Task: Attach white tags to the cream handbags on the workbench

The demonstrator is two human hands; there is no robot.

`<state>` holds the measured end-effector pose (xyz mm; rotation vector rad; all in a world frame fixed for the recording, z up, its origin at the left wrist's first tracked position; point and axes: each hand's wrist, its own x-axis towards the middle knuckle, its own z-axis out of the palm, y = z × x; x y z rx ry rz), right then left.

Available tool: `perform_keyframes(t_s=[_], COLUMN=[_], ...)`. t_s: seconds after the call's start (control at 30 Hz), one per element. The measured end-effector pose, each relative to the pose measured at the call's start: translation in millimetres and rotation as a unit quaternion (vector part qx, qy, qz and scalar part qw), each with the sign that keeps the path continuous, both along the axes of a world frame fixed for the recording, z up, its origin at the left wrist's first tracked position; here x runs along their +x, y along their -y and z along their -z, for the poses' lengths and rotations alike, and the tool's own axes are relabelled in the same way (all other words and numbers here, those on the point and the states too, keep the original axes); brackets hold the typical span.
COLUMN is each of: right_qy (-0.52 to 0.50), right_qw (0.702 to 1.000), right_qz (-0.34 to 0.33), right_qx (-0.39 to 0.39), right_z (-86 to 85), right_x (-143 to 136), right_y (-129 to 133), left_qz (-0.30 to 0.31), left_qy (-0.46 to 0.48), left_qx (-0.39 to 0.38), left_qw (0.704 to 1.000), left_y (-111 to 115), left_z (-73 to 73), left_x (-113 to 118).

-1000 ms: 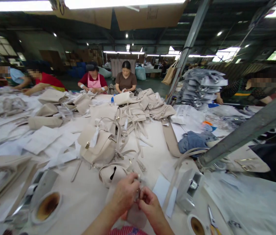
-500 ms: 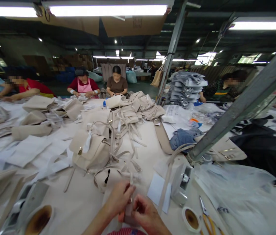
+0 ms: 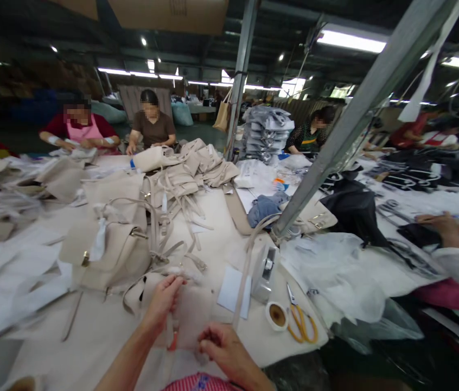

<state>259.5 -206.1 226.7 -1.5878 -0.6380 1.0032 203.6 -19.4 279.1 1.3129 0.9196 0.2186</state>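
Note:
My left hand [image 3: 163, 300] is raised over the near table edge and pinches a narrow beige strap [image 3: 169, 331] that hangs down from its fingers. My right hand [image 3: 221, 350] is lower and closer to me, fingers curled on the lower part of a small beige leather piece [image 3: 191, 315]; the contact itself is hidden. Just beyond lies a small beige pouch [image 3: 138, 290] and a larger beige handbag [image 3: 111, 252] with gold clasps.
A yellow-handled pair of scissors [image 3: 300, 320] and a tape roll [image 3: 276, 315] lie to the right, beside a white tape dispenser [image 3: 264, 269] and a slanted metal post [image 3: 335, 146]. Beige bags and straps [image 3: 184, 174] pile at mid-table. Several people work around the table; another person's arm [image 3: 445, 231] rests at right.
The view has swung right and down, so the table contents slid left. My hands drew apart: the left lifted with the strap, the right dropped toward me.

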Motion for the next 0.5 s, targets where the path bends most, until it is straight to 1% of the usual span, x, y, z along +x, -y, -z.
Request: perform_keyframes(t_s=[0.07, 0.13, 0.17, 0.23, 0.3, 0.37, 0.5], right_qy=[0.007, 0.028, 0.051, 0.106, 0.148, 0.170, 0.220], right_qw=[0.996, 0.986, 0.979, 0.967, 0.954, 0.941, 0.916], right_qz=[0.082, 0.156, 0.180, 0.205, 0.222, 0.248, 0.282], right_qx=[-0.020, -0.054, -0.074, -0.113, -0.139, -0.154, -0.182], right_z=[17.4, 35.8, 44.0, 56.9, 63.6, 65.3, 62.6], right_x=[14, 29, 36, 48, 59, 71, 98], right_y=[17, 38, 48, 68, 85, 97, 106], left_qz=[-0.002, -0.006, -0.006, 0.005, 0.024, 0.040, 0.027], left_qy=[-0.003, -0.002, 0.005, 0.031, 0.052, 0.050, 0.015], left_qx=[-0.001, -0.009, -0.015, -0.028, -0.034, -0.027, 0.005], left_qw=[1.000, 1.000, 1.000, 0.999, 0.998, 0.998, 1.000], left_y=[-5, -4, -3, 2, 5, 6, 4], left_z=[-0.8, 1.6, 3.6, 7.7, 10.7, 12.1, 15.6], left_x=[2, 3, 4, 3, -1, -5, -12])
